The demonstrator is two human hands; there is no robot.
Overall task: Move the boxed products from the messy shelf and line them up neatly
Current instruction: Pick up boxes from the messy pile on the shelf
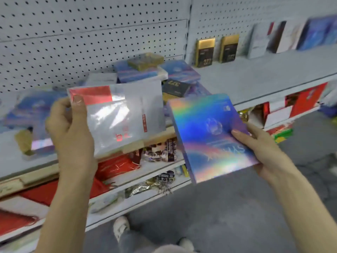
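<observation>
Head view of a person standing at a store shelf unit, a box in each hand. The left hand (71,128) grips a silver box with a red band (124,115) by its left edge, thumb laid across the front near the red corner and fingers curled behind; the box is held in the air in front of the messy pile (145,72), tilted slightly. The right hand (260,145) grips a holographic blue box (206,136) by its right edge, thumb on the printed face, the box held below and in front of the upper shelf (255,79), and just to the right of the silver box without touching it. The messy pile occupies the left part of the upper shelf: blue boxes lie flat and askew, a gold box (145,61) rests on top of them, and a black box (176,87) lies at the pile's right edge. On the right part of the same shelf, two black-and-gold boxes (217,50) stand upright side by side against the pegboard back panel (73,42); further right, more upright boxes (291,36) stand in a row, blurred. The lower shelves (145,168) hold red packages (116,166) and small items too blurred to name. A shoe (120,227) shows on the grey floor (237,207).
</observation>
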